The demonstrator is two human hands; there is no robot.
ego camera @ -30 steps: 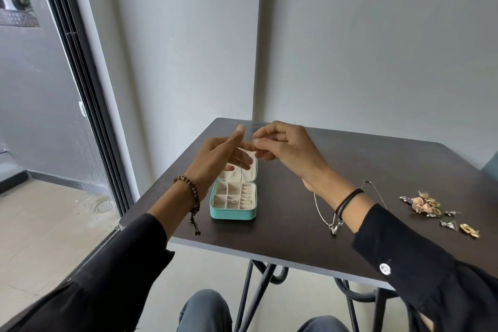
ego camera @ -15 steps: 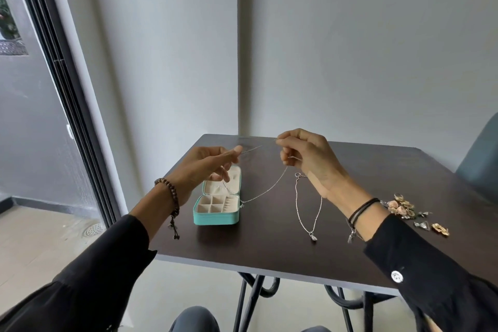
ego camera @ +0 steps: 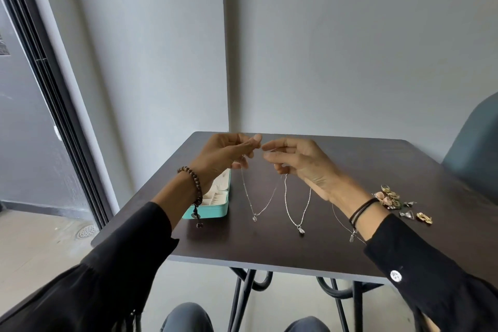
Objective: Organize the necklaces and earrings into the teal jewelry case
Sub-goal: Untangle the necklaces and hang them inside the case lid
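Above and just right of the teal jewelry case [ego camera: 215, 210], we note both hands raised off the table [ego camera: 377, 159], fingertips almost meeting.

Left hand [ego camera: 226, 153]: thumb and forefinger pressed together on a fine silver chain, the other fingers curled under. Beaded bracelet [ego camera: 194, 183] on that wrist, its tassel hanging in front of the case.

Right hand [ego camera: 301, 164]: thumb and forefinger tips close together, the remaining fingers loosely curled. Whether the very tips grip chain we cannot tell; the links are too thin there.

First necklace [ego camera: 249, 197] drops from the left pinch, dips to a small pendant right of the case and just above the tabletop, then climbs to the right hand. Second necklace [ego camera: 289, 207] hangs as its own loop from the right hand's curled lower fingers, pendant farther right of the case.

Case sits open on the table at its left edge, lid upright, cream compartments showing, partly hidden by the left forearm.

Third chain [ego camera: 347, 228], with a pendant, shows beside the right wrist, well right of the case. We cannot tell whether it rests on the table.

Earrings [ego camera: 390, 197] lie heaped farthest right of the case, gold and pinkish pieces with a few strays alongside.
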